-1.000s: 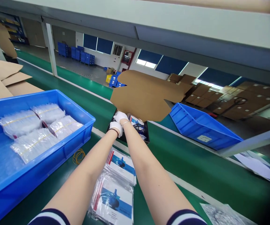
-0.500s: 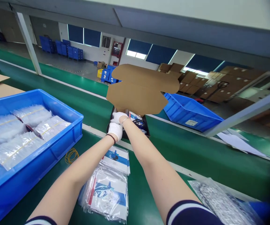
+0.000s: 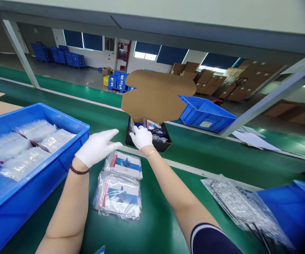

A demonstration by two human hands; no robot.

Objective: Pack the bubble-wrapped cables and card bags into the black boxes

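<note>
My left hand point(image 3: 98, 148), in a white glove, hovers near the right corner of the big blue bin with fingers stretched out and nothing in it. My right hand point(image 3: 141, 137), also gloved, reaches into the left part of an open black box point(image 3: 163, 145); its fingers look apart and touch the contents, and their tips are partly hidden. A brown cardboard lid point(image 3: 154, 95) stands up behind the box. Inside lie a printed booklet point(image 3: 152, 124), a coiled black cable point(image 3: 157, 132) and clear bagged items. Two piles of bagged booklets point(image 3: 122, 194) lie on the bench before me.
At left, the blue bin point(image 3: 62, 160) holds several bundles of clear plastic bags point(image 3: 58, 139). A tilted blue crate point(image 3: 207, 114) stands beyond the box. At right lie a bubble-like clear bag point(image 3: 237, 204) and a blue container point(image 3: 292, 208). A slanted post point(image 3: 263, 106) rises at right.
My left hand has left the box and moved left and toward me, opening out. My right hand stays in the box. The view has shifted slightly, bringing more of the right side into sight.
</note>
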